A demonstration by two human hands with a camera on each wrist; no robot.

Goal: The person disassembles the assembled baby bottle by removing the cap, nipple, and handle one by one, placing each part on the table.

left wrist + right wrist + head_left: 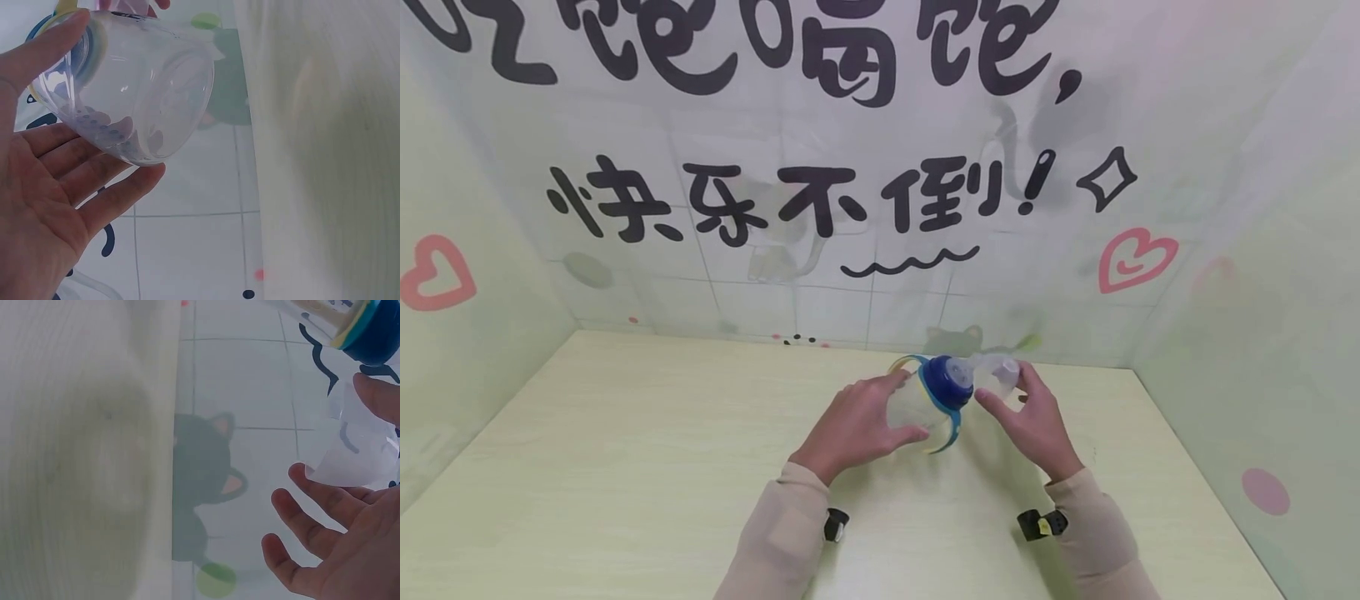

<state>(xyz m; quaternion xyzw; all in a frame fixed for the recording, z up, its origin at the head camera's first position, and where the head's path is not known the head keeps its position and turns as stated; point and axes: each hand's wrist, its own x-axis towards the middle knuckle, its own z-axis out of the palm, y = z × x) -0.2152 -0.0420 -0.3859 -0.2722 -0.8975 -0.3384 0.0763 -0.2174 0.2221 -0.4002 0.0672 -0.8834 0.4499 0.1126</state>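
Observation:
A clear baby bottle [912, 406] with a dark blue collar [947, 382] and a blue-and-yellow two-handled ring is tilted toward the right, held by my left hand [859, 423]. In the left wrist view, the thumb lies across the ring side and the fingers curl under the clear bottle body [140, 87]. My right hand [1033, 421] pinches a translucent cap [997, 375] between thumb and fingers, close to the collar's top. The right wrist view shows this cap [359, 447] apart from the blue collar, its other fingers spread.
The pale wooden table [625, 467] lies under both hands. A white wall [820, 308] with black lettering and printed cartoons rises behind it, with side walls at left and right. Black straps [1042, 525] sit at the wrists.

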